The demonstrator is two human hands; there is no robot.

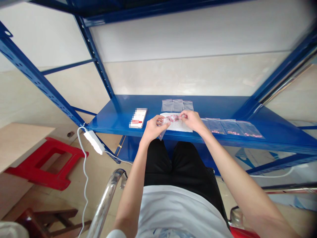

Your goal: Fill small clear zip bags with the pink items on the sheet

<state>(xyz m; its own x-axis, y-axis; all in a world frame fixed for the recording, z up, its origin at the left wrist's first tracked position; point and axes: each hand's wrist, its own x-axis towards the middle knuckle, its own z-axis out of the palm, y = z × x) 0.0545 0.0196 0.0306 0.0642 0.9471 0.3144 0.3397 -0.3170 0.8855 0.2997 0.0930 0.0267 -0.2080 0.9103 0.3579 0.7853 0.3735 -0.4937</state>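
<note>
My left hand (156, 126) is closed on a small clear zip bag (161, 135), which hangs at the shelf's front edge with a little pink showing inside. My right hand (192, 119) has thumb and fingertips pinched together beside a pile of small pink and dark beads (172, 118). Whatever sits in that pinch is too small to make out. The beads lie on a white sheet (177, 126) between my two hands. Off to the right, a row of clear bags (231, 127) lies flat, several with pink beads along their lower edges.
Behind the sheet lie flat clear bags (177, 105) with no beads visible. A phone (139, 118) rests to the left on the blue shelf (119, 115). Blue uprights (95, 59) frame the shelf. A white power strip (94, 142) hangs at its left corner, near a red stool (49, 162).
</note>
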